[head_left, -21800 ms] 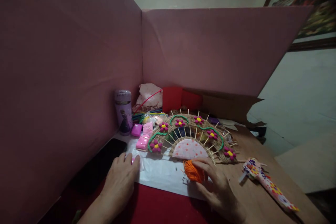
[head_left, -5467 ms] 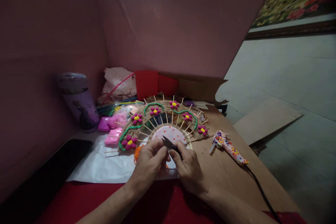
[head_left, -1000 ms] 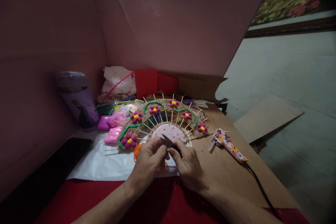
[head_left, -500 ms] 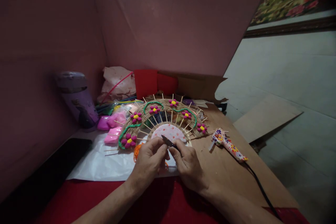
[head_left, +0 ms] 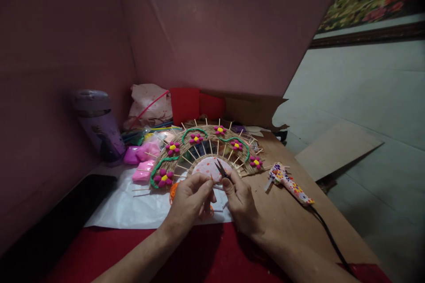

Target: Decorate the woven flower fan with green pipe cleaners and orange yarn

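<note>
Right, scissors (head_left: 225, 174) now sit further right, off the left fingertips, steeper, blades parted in a narrow V; 0.5 s ago the blades looked together and right by the fingers. An orange strand (head_left: 211, 177) now shows as a short tip at the left pinch. Reads as a break between snips: nothing visible between the blades, so no cut at this instant. Can't confirm one was made.

Scissors are in the air over the near side of the woven fan (head_left: 184, 146). Long axis runs from the right grip away from the person and slightly left, tips at the far end. Strand tip points roughly up.

Left hand (head_left: 186, 198): thumb and finger pinched nearly closed on the strand, other fingers curled. Right hand (head_left: 245, 205): curled round the handles, which are mostly hidden.

Orange yarn ball (head_left: 173, 191) is just beyond the left hand, partly covered. Fan lies left to right, arch away from the person, part over white paper (head_left: 133, 210). Glue gun (head_left: 292, 187) is on the counter (head_left: 282, 230), right of the fan.
</note>
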A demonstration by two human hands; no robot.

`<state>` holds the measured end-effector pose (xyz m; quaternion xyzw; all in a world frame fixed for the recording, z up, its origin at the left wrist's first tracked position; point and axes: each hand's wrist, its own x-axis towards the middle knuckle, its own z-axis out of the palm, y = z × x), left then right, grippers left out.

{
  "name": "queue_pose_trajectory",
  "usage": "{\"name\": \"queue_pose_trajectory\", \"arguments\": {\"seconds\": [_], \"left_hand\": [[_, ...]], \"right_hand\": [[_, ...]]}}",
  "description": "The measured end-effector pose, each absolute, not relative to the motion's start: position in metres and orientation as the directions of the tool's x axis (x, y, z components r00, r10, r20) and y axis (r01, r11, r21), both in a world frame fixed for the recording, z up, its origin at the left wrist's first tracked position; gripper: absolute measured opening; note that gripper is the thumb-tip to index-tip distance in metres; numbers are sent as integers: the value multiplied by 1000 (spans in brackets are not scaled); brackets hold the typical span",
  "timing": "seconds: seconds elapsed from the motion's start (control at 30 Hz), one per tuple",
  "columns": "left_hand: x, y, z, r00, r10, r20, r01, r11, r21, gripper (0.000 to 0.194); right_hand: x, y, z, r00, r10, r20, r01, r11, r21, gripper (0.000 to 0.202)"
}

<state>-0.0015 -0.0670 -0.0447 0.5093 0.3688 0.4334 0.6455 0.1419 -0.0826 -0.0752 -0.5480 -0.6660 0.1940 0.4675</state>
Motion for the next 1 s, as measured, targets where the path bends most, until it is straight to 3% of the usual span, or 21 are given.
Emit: {"name": "queue_pose_trajectory", "arguments": {"seconds": [0.23,0.47,0.8,0.9,1.0], "left_hand": [[-4,-64,-45,317,947,-51,-199,119,973,29],[-11,-60,-44,103,979,174,-80,-166,983,20],[-14,-59,-37,-78,959,273,-53,-278,959,16],[-14,-57,-40,-53,956,290,-55,-293,955,14],[-13,-56,-45,-4,943,333,-45,-333,942,14]], "right_hand": [[141,-80,-76,70,913,403,592,287,-753,22],[142,-79,-74,31,906,423,635,309,-708,23],[146,-79,-69,-343,870,353,803,467,-370,19],[147,-79,-69,-349,835,426,784,509,-355,19],[147,-80,-68,-245,796,553,754,515,-407,20]]}}
